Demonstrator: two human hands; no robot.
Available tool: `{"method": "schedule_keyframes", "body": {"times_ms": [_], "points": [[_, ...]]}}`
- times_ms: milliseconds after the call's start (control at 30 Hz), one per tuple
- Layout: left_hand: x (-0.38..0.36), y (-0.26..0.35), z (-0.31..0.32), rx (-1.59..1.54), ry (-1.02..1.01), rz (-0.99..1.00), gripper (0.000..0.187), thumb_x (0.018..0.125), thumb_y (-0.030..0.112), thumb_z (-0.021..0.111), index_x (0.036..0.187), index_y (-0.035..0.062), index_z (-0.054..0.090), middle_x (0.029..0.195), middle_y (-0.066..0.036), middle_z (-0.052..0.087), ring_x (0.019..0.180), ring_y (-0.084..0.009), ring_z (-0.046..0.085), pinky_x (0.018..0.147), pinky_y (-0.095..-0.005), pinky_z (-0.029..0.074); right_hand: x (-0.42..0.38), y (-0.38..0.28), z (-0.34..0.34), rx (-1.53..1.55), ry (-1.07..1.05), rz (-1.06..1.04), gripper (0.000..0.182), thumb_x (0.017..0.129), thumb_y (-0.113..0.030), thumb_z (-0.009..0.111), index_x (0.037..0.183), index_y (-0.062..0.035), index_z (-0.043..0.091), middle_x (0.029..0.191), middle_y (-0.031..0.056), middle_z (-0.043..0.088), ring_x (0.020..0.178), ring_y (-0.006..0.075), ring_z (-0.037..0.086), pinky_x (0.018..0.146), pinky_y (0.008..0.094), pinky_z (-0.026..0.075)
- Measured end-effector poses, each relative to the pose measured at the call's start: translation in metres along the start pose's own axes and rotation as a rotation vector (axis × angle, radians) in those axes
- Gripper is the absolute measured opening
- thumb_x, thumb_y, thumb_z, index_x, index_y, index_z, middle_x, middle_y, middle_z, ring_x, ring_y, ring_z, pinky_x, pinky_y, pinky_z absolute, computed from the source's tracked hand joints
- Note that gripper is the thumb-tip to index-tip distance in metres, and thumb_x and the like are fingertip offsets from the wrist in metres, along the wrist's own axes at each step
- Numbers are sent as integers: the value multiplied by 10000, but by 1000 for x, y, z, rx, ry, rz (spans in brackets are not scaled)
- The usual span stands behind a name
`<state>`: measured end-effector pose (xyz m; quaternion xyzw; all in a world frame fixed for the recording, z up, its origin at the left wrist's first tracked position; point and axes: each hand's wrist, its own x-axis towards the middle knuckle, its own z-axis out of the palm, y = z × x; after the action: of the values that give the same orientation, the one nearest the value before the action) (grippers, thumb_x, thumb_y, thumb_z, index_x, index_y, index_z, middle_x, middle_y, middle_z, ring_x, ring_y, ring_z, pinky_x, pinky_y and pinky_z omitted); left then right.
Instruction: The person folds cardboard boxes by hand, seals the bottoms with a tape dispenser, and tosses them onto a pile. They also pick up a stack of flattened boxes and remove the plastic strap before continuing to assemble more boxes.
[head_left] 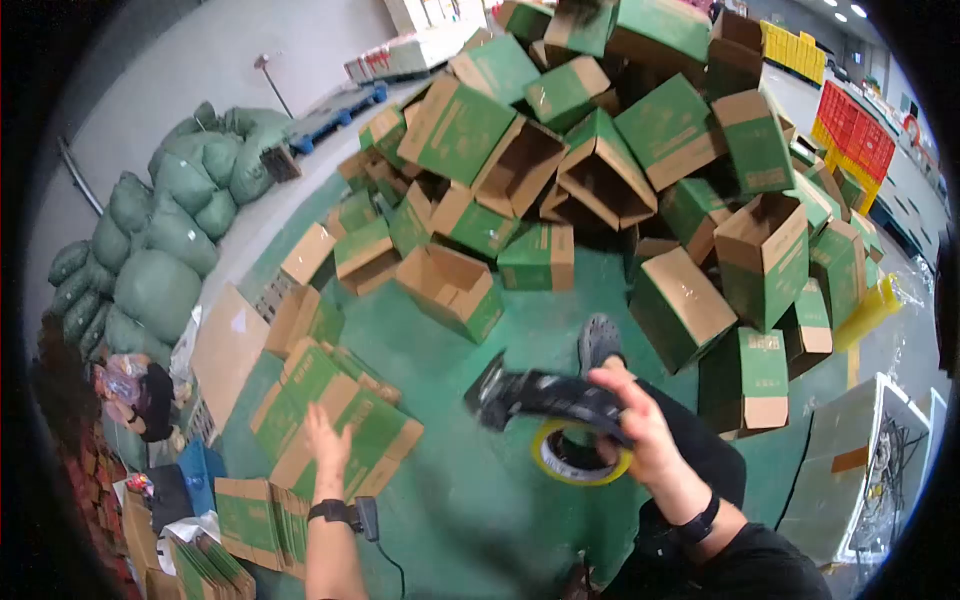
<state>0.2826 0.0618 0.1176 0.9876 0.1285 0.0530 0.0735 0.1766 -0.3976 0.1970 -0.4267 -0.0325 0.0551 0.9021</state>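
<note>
Cartons [668, 130] lie heaped beyond the tape dispenser [560, 396] in the right hand [650, 440].

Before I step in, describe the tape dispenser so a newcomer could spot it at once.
Find the big heap of green-and-brown cardboard boxes, then look to the green floor in front of it. Above that floor, the right hand grips the tape dispenser. Unlike the boxes around it, it is a black handheld tool carrying a round, yellow-edged tape roll.
</note>
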Motion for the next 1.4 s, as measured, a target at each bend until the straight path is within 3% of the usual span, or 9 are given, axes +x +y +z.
{"method": "schedule_keyframes", "body": {"times_ms": [133,500,600,733,900,1033,1100,1200,1400], "points": [[0,-95,54,152,-19,-136,910,662,226,716,1369,68,165,1420,-125,165,1300,-334,159,984,-573,220,20,46,2,470,-4,153,734,723,-655,500,1125,-40,487,681,-22,396,569,106,401,565,246,315],[-56,-139,94,124,82,60,870,649,199,695,1358,79,206,1383,-120,248,1288,-291,213,1014,-556,149,24,155,38,418,76,515,470,847,-412,495,1119,-39,405,791,9,565,773,171,523,833,370,373],[-93,-133,69,85,42,-151,871,651,179,700,1363,102,204,1372,-122,257,1282,-292,222,1001,-573,175,24,160,58,465,-4,508,453,828,-370,535,1112,-42,406,804,22,568,788,176,524,815,351,376],[-55,-149,32,112,229,-77,878,654,157,702,1368,122,193,1400,-99,217,1302,-292,178,995,-583,192,1,168,75,380,-179,707,454,747,-305,610,1071,-33,445,806,76,580,802,235,523,765,349,386],[-24,-151,33,198,-49,-46,874,672,160,690,1374,122,170,1439,-44,148,1330,-275,100,1026,-544,187,-6,167,96,297,-185,722,435,736,-277,624,1055,-29,462,828,113,595,803,260,542,767,367,409],[-17,-157,69,168,-1,-91,888,665,177,692,1372,113,159,1403,-91,230,1306,-271,187,1029,-530,189,3,174,90,235,-145,674,444,738,-278,628,1065,-29,463,842,118,602,812,275,566,774,380,427],[-24,-148,66,169,183,-29,778,650,194,708,1313,98,312,1270,-124,387,1195,-285,342,985,-515,255,9,179,87,265,-78,665,450,743,-264,627,1083,-23,457,862,111,607,825,263,569,794,375,431],[-53,-119,31,101,341,107,301,605,171,730,877,100,622,836,-88,452,845,-271,442,799,-442,362,15,171,105,47,-96,539,444,750,-267,620,1083,-22,457,875,106,600,848,247,568,809,360,427],[-193,-79,11,-261,127,298,216,626,-34,651,810,51,576,861,-87,517,797,-271,541,643,-330,476,20,162,91,-938,-260,125,542,723,-249,683,1140,-1,442,907,64,585,865,178,550,822,313,412]]}}
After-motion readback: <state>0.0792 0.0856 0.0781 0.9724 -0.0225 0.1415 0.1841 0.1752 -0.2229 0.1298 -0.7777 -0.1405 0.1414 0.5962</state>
